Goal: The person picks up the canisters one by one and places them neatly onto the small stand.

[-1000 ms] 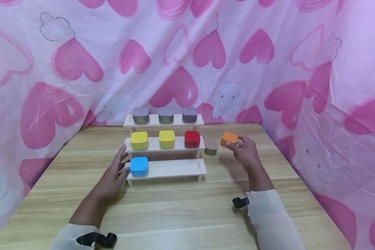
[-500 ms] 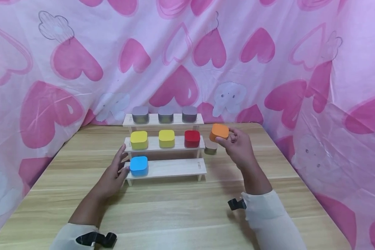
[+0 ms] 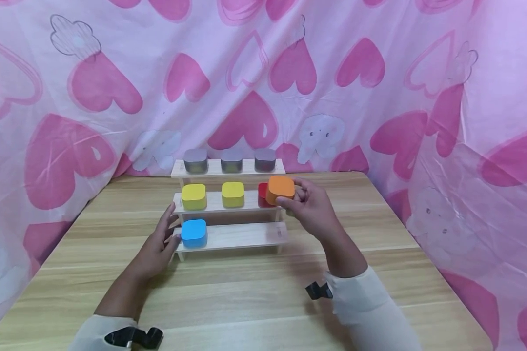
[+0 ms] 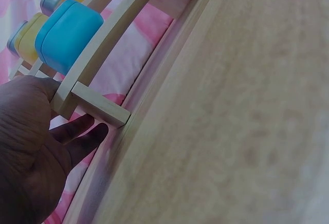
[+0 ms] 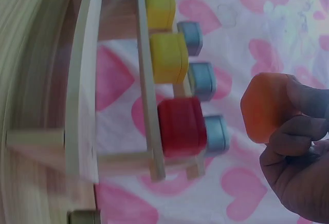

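My right hand [image 3: 314,207] pinches an orange rounded-square block [image 3: 281,189] between thumb and fingers. In the head view it partly covers the red block [image 3: 262,194]; the right wrist view shows it apart from the red block. My left hand [image 3: 155,248] rests at the left end of a three-tier wooden stand [image 3: 246,235], thumb by the lowest board, other fingers loosely spread around the leg [image 4: 100,103]. Beside that thumb, a blue block [image 3: 194,233] sits on the lowest tier. Two yellow blocks, left [image 3: 194,196] and centre [image 3: 233,194], share the middle tier with the red one.
Three grey blocks, left [image 3: 195,161], centre [image 3: 232,161] and right [image 3: 265,160], line the top tier. Another dark block [image 5: 85,217] stands low near the stand's right end. A pink heart-patterned cloth [image 3: 241,58] hangs behind the wooden table [image 3: 246,302].
My right hand has carried the orange block leftward, from right of the stand to in front of the red block in the head view. My left hand has stayed at the stand's left end.
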The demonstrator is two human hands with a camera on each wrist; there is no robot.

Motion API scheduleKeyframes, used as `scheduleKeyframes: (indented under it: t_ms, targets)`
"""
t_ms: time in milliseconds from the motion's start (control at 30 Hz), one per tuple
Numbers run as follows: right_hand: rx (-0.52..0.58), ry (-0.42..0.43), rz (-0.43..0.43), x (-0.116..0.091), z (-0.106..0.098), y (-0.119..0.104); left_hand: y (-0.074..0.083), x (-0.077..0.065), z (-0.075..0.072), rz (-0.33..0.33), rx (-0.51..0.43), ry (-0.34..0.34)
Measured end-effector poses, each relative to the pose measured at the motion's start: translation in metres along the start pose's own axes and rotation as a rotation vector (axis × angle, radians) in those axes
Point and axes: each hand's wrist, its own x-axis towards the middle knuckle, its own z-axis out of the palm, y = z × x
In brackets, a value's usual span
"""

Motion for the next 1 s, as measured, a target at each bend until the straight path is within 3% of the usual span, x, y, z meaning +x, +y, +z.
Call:
scheduleKeyframes:
  t_ms: [267,633,1000]
  targets:
    - [-0.032,-0.069,-0.064,-0.001,0.025,-0.008,-0.002,0.000,-0.001,-0.008,0.001,-0.003]
    - [-0.033,-0.147,0.006,-0.003,0.066,-0.003,0.001,-0.001,-0.001,0.000,-0.002,-0.008]
    - [-0.159,-0.290,0.067,0.008,0.085,0.022,0.004,-0.001,-0.002,-0.008,-0.005,-0.009]
